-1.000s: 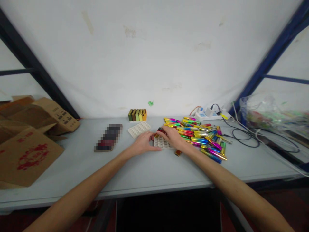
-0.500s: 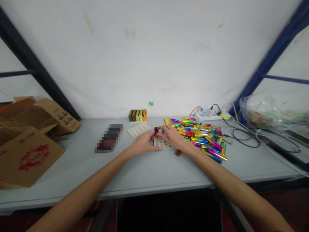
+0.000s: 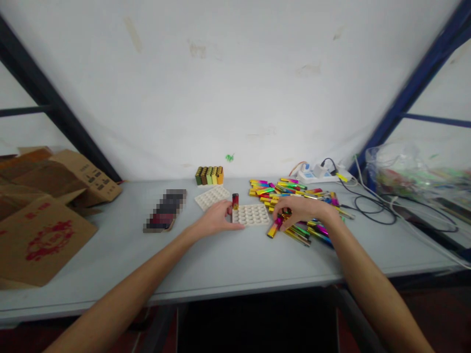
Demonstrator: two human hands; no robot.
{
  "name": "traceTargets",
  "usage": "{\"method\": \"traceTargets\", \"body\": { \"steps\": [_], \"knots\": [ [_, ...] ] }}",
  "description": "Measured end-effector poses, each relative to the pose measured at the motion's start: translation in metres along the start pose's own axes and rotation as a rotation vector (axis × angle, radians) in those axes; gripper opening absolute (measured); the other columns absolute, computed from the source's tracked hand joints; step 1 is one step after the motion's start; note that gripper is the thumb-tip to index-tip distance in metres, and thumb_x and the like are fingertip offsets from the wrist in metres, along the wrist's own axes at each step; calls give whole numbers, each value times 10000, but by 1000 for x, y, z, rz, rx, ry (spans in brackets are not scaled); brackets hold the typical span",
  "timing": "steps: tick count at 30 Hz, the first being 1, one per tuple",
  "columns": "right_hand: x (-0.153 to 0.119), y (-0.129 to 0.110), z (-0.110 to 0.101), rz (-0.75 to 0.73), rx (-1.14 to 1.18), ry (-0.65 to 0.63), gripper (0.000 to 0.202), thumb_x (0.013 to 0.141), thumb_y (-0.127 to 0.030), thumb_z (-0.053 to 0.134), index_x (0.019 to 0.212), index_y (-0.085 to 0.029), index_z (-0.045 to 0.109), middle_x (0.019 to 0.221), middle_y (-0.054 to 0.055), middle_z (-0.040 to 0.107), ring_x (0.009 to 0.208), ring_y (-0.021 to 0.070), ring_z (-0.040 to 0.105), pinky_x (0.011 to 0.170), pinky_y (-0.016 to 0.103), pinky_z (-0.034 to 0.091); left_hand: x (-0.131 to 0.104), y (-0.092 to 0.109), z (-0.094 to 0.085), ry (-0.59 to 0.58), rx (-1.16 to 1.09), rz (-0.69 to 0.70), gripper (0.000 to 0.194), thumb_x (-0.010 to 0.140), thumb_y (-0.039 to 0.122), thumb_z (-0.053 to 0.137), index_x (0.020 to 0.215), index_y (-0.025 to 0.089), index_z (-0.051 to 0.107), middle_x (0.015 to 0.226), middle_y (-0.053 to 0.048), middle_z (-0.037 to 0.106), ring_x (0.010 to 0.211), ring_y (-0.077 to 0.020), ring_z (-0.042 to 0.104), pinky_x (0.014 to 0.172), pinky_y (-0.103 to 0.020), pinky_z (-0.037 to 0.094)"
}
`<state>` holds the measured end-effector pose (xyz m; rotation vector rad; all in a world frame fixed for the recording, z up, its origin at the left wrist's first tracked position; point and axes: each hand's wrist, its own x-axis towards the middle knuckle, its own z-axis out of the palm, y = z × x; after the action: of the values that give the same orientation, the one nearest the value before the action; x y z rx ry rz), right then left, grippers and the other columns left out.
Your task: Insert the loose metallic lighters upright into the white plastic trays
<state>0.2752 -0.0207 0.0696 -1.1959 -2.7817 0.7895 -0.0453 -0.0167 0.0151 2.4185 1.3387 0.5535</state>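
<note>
A white tray with rows of round holes (image 3: 250, 215) lies on the table, and my left hand (image 3: 217, 216) grips its left edge between thumb and fingers. One red lighter with a dark top (image 3: 235, 201) stands upright in the tray's far left corner, beside my left fingertips. My right hand (image 3: 296, 210) is at the near left side of a pile of shiny, many-coloured lighters (image 3: 268, 189). Its thumb and fingers are closed around a pink-and-gold lighter (image 3: 273, 229); the hand hides part of the grasp.
A second white holed tray (image 3: 211, 197) lies behind my left hand. Green, brown, yellow and orange lighters (image 3: 209, 175) stand in a block near the wall. A pixelated dark object (image 3: 165, 211) and cardboard boxes (image 3: 55, 235) are leftward. A power strip (image 3: 318, 174) with cables is at the back right.
My right hand has left the upright red lighter and moved right to the pile's near left side. My left hand stays on the tray.
</note>
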Motion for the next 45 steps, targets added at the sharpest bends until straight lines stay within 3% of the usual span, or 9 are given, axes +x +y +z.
{"method": "traceTargets", "body": {
  "steps": [5,9,13,22,25,30,33,40,45],
  "knots": [
    [10,-10,8,-57,3,-5,324,757,-460,836,941,-200,779,1025,65,695,977,240,624,854,306,460,0,-1,0,-1,2,2,590,623,728,787,802,215,557,808,-11,600,748,-219,563,651,-316,382],
    [12,-10,12,-104,44,97,267,832,-459,771,909,-204,748,1059,68,681,1014,235,621,898,325,473,0,-2,0,2,-13,4,598,624,734,784,822,212,570,821,-16,610,741,-215,558,646,-313,383],
    [9,-4,12,-65,66,162,244,866,-448,740,928,-212,741,962,51,713,864,218,642,767,314,484,0,-2,0,10,-18,6,584,643,735,776,795,217,554,793,-10,597,715,-209,544,622,-310,366],
    [18,-21,8,-62,253,493,348,925,-509,662,1040,-187,729,929,50,740,806,196,656,694,292,481,0,-1,-1,-10,-29,-1,582,656,716,781,838,206,568,818,-15,598,728,-209,544,636,-310,373],
    [28,-25,14,-76,393,535,380,897,-540,689,993,-176,746,841,27,717,744,176,633,674,286,481,0,-1,-1,-10,-31,11,571,669,701,783,852,204,570,825,-16,598,728,-207,539,638,-309,374],
    [37,-37,26,-160,805,552,371,891,-524,710,1022,-177,717,1054,70,733,979,202,682,900,340,537,-1,0,-1,3,-18,22,570,670,707,778,814,210,540,803,-13,589,714,-205,534,637,-310,370],
    [43,-42,36,-167,1063,528,372,883,-520,725,1056,-198,656,1035,66,740,955,198,708,930,384,558,-1,1,-1,-3,-26,31,560,683,702,770,835,211,548,805,-10,586,717,-208,539,640,-312,376],
    [56,-43,49,-127,1132,583,399,930,-577,628,1148,-246,584,817,-26,617,693,136,641,666,274,538,0,0,0,20,-23,28,550,668,693,783,791,221,528,797,-3,591,713,-202,542,636,-314,377],
    [62,-45,53,-82,1149,541,427,908,-659,595,1022,-255,516,643,-96,385,465,82,327,431,208,275,0,-2,2,20,-37,48,562,673,702,778,855,213,566,804,-5,591,711,-196,531,634,-310,379]
  ]
}}
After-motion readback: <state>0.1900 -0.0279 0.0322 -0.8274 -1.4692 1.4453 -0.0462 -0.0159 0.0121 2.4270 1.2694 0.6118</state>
